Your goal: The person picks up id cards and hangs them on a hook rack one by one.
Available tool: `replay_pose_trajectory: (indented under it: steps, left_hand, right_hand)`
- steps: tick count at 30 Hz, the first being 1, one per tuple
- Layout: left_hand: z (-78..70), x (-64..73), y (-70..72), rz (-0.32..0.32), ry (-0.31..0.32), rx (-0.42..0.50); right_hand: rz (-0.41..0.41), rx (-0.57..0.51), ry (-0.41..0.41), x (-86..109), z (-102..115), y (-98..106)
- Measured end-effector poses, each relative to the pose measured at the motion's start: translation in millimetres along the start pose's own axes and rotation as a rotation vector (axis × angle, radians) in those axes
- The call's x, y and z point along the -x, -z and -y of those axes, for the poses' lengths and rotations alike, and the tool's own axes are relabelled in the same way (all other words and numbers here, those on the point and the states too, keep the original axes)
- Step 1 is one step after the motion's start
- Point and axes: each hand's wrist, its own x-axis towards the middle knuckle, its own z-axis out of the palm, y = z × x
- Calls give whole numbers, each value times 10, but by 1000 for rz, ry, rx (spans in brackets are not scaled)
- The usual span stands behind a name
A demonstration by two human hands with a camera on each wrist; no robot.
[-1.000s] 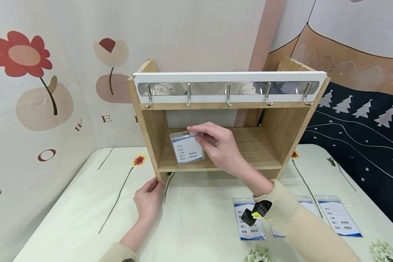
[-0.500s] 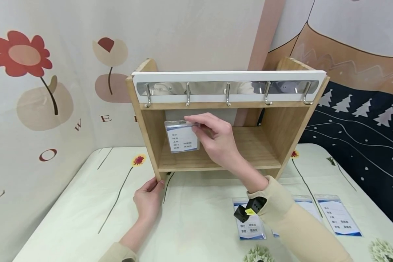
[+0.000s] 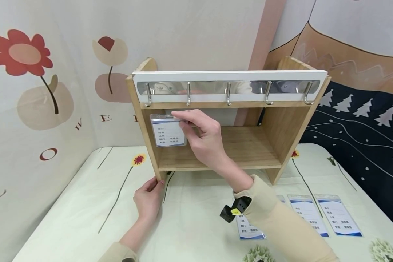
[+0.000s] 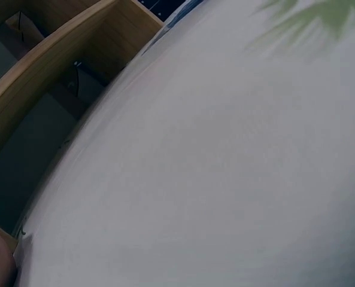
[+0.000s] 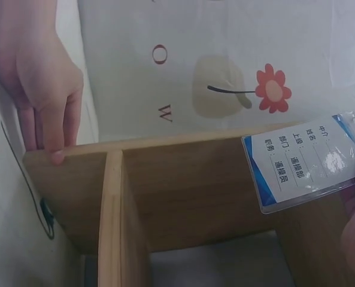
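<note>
Badge card (image 3: 168, 131) up in front of shelf unit (image 3: 150, 131), at its left upright, hanging upright w/ long axis roughly vertical, top edge just below leftmost hook (image 3: 148, 95) on hook rail (image 3: 227, 87). Hook lies up and slightly left of card's top slot — near but apart, not yet threaded as far as can be told. Slot itself hidden behind fingers.

Right hand (image 3: 201, 138) far nearer: pinches card's top right corner between thumb and forefinger, other fingers curled loosely behind. In right wrist view, card (image 5: 309, 161) shows printed side w/ blue band, against wooden side panel (image 5: 189, 185); only edge of right hand's own fingers visible there.

Left hand (image 3: 149, 198) low down on table (image 3: 68, 203), fingers wrapped round bottom front corner of left upright, thumb on front edge — bracing grip. Same hand seen from right wrist view (image 5: 36, 78), fingertips pressed on panel edge. Left wrist view mostly blurred tabletop, so nothing more from there.

Further out — three more badge cards (image 3: 337, 214) flat on table at right, partly behind right sleeve; four other hooks bare.
</note>
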Motion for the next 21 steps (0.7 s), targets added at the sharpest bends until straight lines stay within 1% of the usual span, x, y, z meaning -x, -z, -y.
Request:
replay_pose_trajectory:
  steps: [8,15,21]
  left_hand:
    - [5,2,-9,-3,19,15]
    - [10,-5,-8,-6,41,24]
    - [0,-1,-3,2,61,33]
  right_hand:
    - [-3,21,45,-73,27,-142]
    - [-20,37,65,-159,33,-273]
    - [-41,68,89,-185,33,-367]
